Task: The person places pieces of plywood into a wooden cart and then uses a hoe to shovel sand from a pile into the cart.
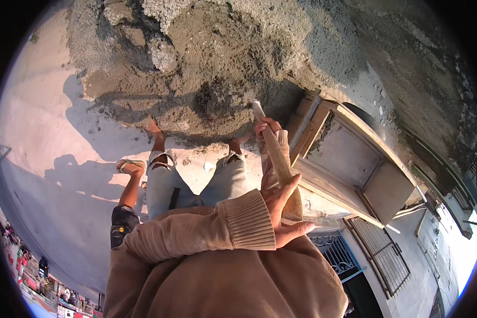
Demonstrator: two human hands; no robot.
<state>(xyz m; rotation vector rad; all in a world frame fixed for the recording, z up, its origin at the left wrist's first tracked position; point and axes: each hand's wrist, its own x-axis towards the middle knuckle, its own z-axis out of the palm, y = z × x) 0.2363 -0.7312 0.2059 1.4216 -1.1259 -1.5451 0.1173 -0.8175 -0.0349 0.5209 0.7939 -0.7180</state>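
A long pale wooden tool handle [272,143] slants from the wet mortar up toward my chest. My right hand [268,126] wraps its lower part. Across my body reaches my left arm, and my left hand [285,209] lies against the thick near end of the handle. Its fingers are stretched and the thumb stands apart. At the handle's far end a whitish tip shows beside the grey-brown mortar [222,98]; whatever head the tool has cannot be made out.
A wooden box-like frame [350,153] stands close on my right. Gravel and sand [323,42] spread beyond the mortar. Another person's sandalled foot [131,167] is at my left. A metal grille [379,254] and a blue gate [334,252] are at the lower right.
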